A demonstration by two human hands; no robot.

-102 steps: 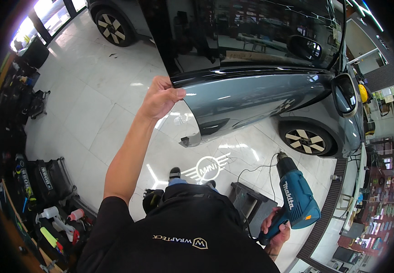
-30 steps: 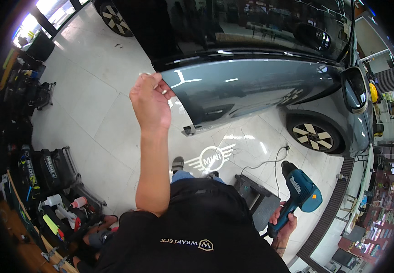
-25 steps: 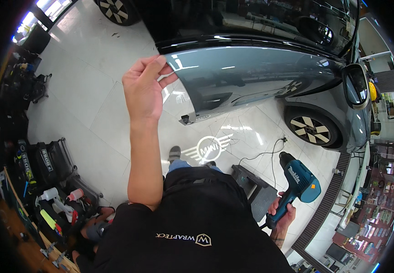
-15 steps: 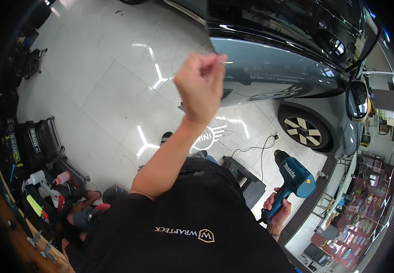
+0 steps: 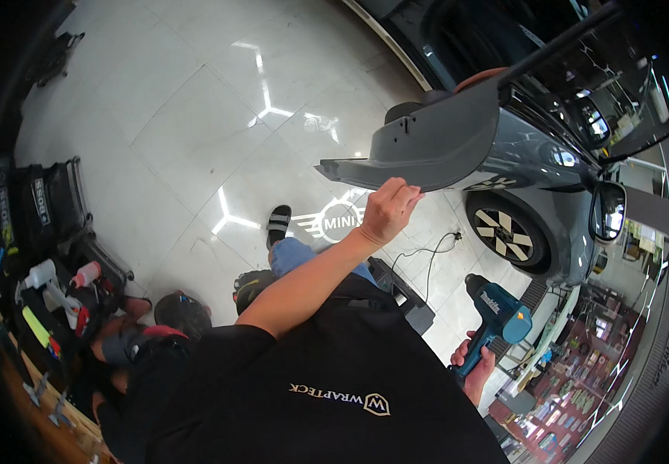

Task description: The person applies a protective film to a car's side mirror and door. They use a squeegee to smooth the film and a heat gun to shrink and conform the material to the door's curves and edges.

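My left hand (image 5: 389, 210) is closed in a pinch at the lower edge of a grey car door (image 5: 439, 147). Whatever lies between its fingertips, if anything, is too small to make out. The door stands swung out, its inner edge and bottom corner facing me. Down at the right, my right hand (image 5: 480, 363) grips the handle of a teal heat gun (image 5: 502, 313). The gun's dark nozzle points up and to the left, toward the front wheel (image 5: 506, 233), and is apart from the car.
A cable (image 5: 427, 263) loops over the tiled floor (image 5: 187, 116) beside a dark step stool (image 5: 416, 305). At the lower left another person (image 5: 129, 340) is beside a tool cart with bottles (image 5: 87, 274). A side mirror (image 5: 607, 210) juts out at the right.
My left hand has come lower and to the right in the picture, still pinched. The door now shows swung further out, its inner edge in view. The heat gun stays in my right hand.
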